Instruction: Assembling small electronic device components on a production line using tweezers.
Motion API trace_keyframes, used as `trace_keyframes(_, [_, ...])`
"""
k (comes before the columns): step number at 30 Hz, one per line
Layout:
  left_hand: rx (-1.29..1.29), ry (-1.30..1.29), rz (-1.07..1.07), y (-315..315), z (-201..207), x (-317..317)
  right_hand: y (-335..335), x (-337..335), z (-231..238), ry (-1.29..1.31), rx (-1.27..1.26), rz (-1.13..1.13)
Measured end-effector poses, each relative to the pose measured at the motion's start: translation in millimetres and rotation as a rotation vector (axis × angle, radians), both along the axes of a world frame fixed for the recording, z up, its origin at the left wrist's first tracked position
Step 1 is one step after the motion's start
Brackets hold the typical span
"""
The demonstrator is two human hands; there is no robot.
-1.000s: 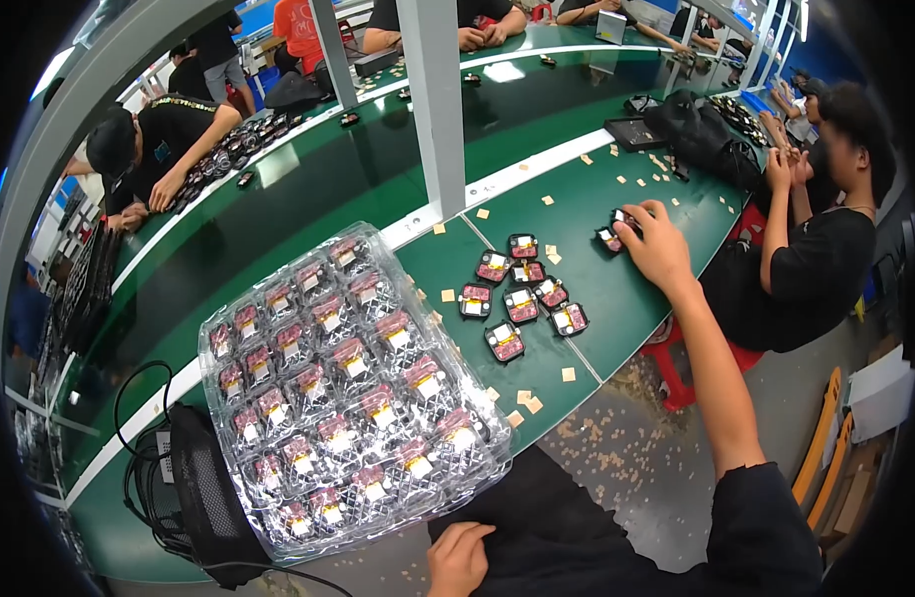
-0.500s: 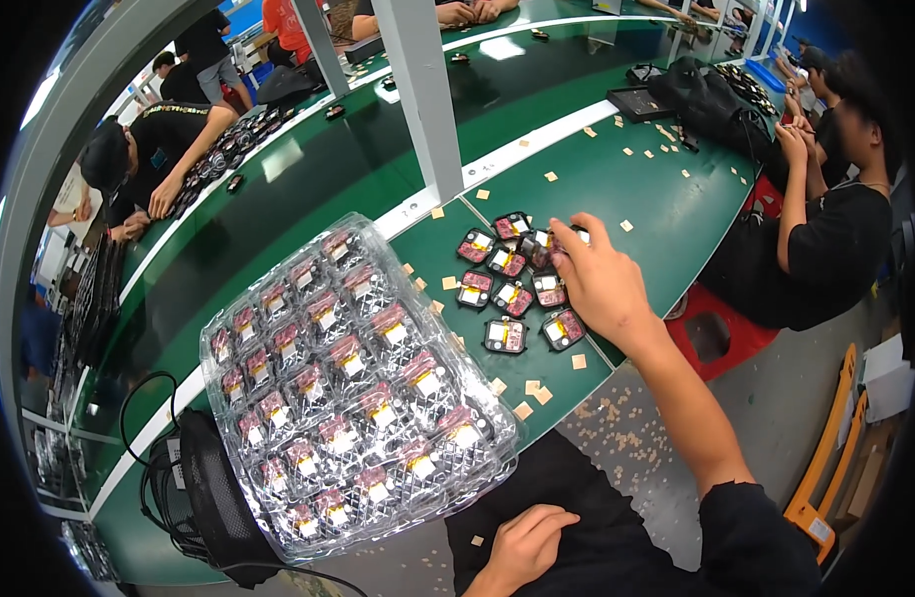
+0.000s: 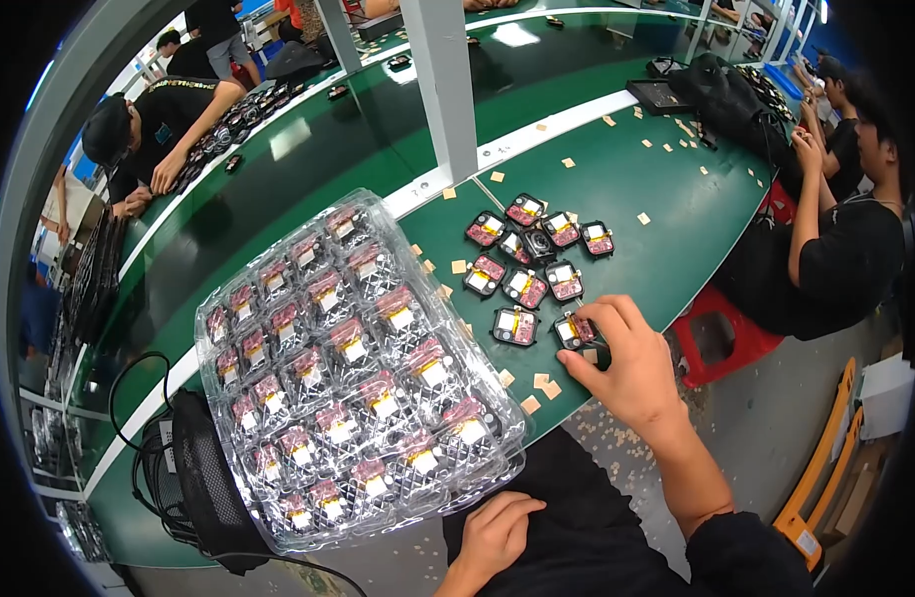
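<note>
My right hand point(image 3: 626, 368) is at the near right of a loose group of black watch cases point(image 3: 526, 288) on the green table. Its thumb and fingers close on the edges of the nearest watch case point(image 3: 574, 331), whose inside shows a pink board. Part of that case is hidden by the fingertips. My left hand point(image 3: 494, 535) rests on my black-clothed lap, holding nothing, its fingers loosely bent. To the left, a clear plastic tray point(image 3: 308, 373) with similar watch parts in its pockets sits tilted over the table edge.
Small tan paper squares point(image 3: 549, 386) lie on the green table point(image 3: 666, 259) and the floor. A grey post point(image 3: 439, 90) rises beyond the watch cases. A black mesh item point(image 3: 203, 468) with cables is left of the tray. A red stool point(image 3: 711, 343) and a seated co-worker point(image 3: 840, 239) are at right.
My right hand has come nearer from the far side of the group to the nearest watch case. The piece it held now lies with the others. My left hand stays on my lap.
</note>
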State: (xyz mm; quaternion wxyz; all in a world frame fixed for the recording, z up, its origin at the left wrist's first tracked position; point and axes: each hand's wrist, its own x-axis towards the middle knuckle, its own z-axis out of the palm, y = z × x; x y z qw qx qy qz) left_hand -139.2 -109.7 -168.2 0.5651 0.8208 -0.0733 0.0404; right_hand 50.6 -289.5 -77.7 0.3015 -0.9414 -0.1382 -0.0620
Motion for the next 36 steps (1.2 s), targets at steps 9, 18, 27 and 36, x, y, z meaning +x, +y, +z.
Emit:
trace_keyframes(9, [-0.180, -0.171, 0.083, 9, 63, -1, -4, -22, 12, 0.256, 0.317, -0.077])
trace_keyframes(18, [-0.026, -0.157, 0.264, 10, 53, -4, 22, -109, -17, 0.911, 0.806, 0.426])
trace_keyframes(27, [-0.695, 0.116, 0.513, 6, 49, -23, 33, -117, -27, 1.006, 0.871, 0.533])
trace_keyframes(36, [-0.965, 0.185, 0.380, 15, 42, -31, 29, -118, -29, 0.529, 0.475, 0.537])
